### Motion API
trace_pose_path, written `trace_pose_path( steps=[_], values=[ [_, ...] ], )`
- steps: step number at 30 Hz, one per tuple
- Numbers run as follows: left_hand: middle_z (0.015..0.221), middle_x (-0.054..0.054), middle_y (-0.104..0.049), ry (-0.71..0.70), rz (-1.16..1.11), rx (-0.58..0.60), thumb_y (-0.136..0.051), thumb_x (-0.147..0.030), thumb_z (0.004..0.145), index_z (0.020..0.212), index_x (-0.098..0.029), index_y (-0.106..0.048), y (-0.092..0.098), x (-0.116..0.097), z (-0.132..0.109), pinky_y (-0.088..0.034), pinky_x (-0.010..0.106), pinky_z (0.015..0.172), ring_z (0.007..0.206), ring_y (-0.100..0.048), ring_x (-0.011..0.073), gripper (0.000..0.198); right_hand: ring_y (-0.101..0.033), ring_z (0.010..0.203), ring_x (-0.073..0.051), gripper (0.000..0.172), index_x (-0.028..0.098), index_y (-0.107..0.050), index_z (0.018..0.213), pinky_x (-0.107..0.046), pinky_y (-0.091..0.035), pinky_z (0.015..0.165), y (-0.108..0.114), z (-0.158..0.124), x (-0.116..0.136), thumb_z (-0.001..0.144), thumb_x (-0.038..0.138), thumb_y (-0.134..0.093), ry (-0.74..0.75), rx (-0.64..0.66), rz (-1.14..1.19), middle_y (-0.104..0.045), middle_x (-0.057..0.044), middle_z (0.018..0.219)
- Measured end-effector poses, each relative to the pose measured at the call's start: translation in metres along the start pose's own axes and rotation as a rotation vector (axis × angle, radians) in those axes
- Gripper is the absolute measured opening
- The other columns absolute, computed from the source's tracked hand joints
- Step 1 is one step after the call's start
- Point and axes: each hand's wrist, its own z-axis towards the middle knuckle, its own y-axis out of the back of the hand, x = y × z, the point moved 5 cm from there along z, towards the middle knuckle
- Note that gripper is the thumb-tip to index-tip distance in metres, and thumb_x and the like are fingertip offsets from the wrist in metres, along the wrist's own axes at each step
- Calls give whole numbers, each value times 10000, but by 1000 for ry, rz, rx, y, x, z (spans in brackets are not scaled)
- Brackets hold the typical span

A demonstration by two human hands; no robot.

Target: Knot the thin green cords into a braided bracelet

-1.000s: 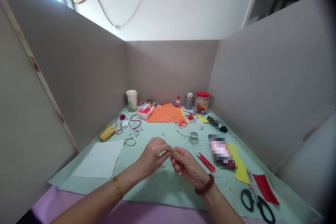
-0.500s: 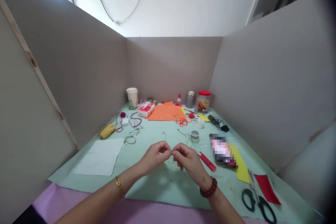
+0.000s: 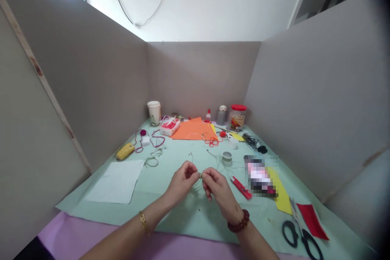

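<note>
My left hand and my right hand meet above the pale green table mat, pinching a small knot of thin green wire between their fingertips. The fingers hide most of the knot. Fine strands of the wire hang down below my hands. Nearest my right hand lies a red utility knife, with a small wire spool beyond it. Other loose wire pieces lie to the left.
Grey partitions flank the mat. A white sheet lies at left; orange paper, a lidded jar, a paper cup, and red cord lie at the back. Black-handled scissors and red paper sit front right.
My hands stay together on the wire knot, with my fingers shifting slightly around it. The whole scene has drifted a little in view as my head moves.
</note>
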Motion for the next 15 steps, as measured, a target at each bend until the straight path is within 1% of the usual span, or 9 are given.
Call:
trace_pose_path(
  steps=[2,4,8,12,15],
  values=[
    [759,0,-541,-37,-16,-49,-549,-347,793,786,-183,-517,-2,-3,-4,-387,229,670,715,-503,127,167,-375,405,-58,241,184,-481,731,-183,-314,372,2,1,-2,823,402,-522,-1,-24,12,-459,58,559],
    [787,12,-566,-73,0,-52,-515,-358,819,805,-184,-536,-4,-7,-8,-395,235,696,745,-522,136,176,-376,405,-57,246,184,-475,724,-182,-308,371,3,1,-2,823,404,-525,10,-41,7,-457,58,556],
    [794,15,-580,-122,95,-62,-526,-353,815,794,-182,-557,-7,-11,-11,-388,232,711,753,-519,138,175,-379,404,-58,252,183,-471,721,-181,-304,371,3,0,-2,817,408,-532,22,-48,-10,-454,58,544],
    [758,6,-555,-139,153,-82,-500,-329,826,750,-177,-537,-8,-5,-7,-375,227,685,728,-496,129,174,-380,409,-58,251,182,-466,718,-181,-310,373,1,0,-2,813,402,-541,27,-50,-21,-458,56,548],
    [718,-14,-515,-94,103,-55,-478,-341,838,743,-177,-499,-9,3,-5,-370,221,640,675,-468,115,191,-396,416,-61,246,181,-470,719,-185,-322,378,2,1,-4,815,397,-540,12,-34,-24,-473,50,564]
  ],
)
